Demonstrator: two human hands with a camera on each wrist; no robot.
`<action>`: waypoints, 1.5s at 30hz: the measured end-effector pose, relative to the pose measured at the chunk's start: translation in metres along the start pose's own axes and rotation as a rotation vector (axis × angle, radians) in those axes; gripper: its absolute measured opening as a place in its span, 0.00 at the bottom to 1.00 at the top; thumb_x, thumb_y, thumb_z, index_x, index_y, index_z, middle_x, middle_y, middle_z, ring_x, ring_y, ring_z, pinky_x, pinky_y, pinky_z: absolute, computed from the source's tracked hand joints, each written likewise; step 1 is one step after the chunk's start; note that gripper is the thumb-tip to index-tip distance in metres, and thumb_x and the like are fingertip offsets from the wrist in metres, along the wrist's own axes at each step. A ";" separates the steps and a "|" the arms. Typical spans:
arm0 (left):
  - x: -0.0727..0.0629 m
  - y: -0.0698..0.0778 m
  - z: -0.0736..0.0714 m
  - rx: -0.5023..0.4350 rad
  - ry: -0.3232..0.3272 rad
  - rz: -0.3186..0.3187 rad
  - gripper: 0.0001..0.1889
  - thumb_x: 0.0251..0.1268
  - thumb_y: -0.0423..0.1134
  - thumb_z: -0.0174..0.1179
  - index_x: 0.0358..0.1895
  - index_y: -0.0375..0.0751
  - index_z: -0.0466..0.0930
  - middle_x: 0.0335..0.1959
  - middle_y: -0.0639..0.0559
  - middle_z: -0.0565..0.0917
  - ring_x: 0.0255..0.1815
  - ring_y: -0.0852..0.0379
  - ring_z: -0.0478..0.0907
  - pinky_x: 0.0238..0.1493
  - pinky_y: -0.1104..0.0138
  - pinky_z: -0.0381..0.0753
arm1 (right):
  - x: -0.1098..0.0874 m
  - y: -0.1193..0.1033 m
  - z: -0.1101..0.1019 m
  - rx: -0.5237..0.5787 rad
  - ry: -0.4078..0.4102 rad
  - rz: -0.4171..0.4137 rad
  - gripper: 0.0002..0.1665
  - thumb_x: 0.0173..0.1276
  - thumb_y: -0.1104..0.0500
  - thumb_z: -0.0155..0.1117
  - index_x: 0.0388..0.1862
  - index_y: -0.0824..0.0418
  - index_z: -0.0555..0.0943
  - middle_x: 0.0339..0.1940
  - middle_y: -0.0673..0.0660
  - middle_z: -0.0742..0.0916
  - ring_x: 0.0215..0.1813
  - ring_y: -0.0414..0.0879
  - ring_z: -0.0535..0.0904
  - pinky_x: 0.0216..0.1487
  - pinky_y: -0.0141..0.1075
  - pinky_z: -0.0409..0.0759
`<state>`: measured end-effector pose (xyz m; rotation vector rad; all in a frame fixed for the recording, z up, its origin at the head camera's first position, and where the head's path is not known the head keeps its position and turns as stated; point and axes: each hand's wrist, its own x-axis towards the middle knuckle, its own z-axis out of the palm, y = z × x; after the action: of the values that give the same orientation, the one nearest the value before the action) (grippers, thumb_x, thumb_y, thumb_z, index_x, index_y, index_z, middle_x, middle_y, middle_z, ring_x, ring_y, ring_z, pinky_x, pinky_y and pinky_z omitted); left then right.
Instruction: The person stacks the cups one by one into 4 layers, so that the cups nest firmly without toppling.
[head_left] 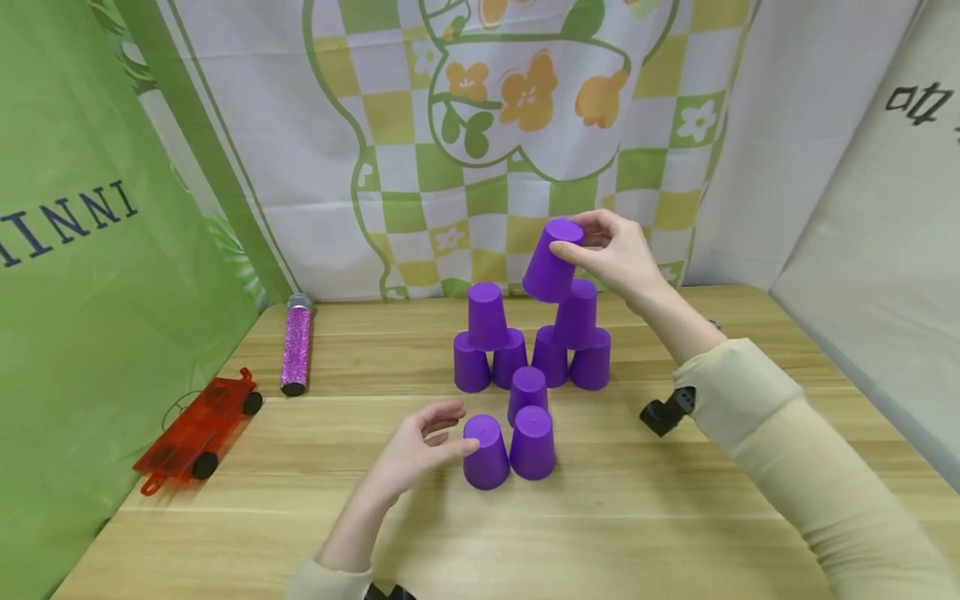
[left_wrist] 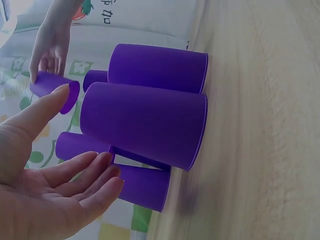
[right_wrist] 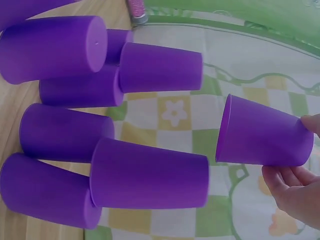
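Note:
My right hand (head_left: 618, 254) pinches an upside-down purple cup (head_left: 551, 271) near its base and holds it tilted, above the stacked cups. Below it are two small stacks, each with two cups side by side and one on top: a left top cup (head_left: 487, 317) and a right top cup (head_left: 577, 315). Closer to me stand three more inverted cups, a front left cup (head_left: 486, 454), a front right cup (head_left: 533, 446) and one behind (head_left: 528, 392). My left hand (head_left: 412, 450) is beside the front left cup, fingers apart and relaxed, thumb tip right at its side.
On the left of the wooden table (head_left: 337, 517) lie a glittery pink microphone (head_left: 297, 346) and a red transparent toy car (head_left: 198, 433) with black wheels. A patterned curtain (head_left: 420, 208) hangs behind the table, with fabric walls on both sides.

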<state>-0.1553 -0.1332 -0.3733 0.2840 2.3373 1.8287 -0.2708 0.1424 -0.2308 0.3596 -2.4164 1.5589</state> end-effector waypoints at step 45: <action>0.006 -0.013 0.020 0.063 0.038 0.097 0.27 0.47 0.33 0.72 0.53 0.32 0.75 0.49 0.39 0.81 0.53 0.45 0.78 0.60 0.58 0.78 | 0.006 0.020 0.067 -0.474 -0.184 -0.064 0.28 0.55 0.60 0.62 0.52 0.76 0.73 0.50 0.71 0.80 0.54 0.63 0.75 0.58 0.51 0.75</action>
<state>-0.1565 -0.1157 -0.3907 0.3805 2.4508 1.8210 -0.2875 0.0889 -0.2731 0.4926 -2.7776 0.9150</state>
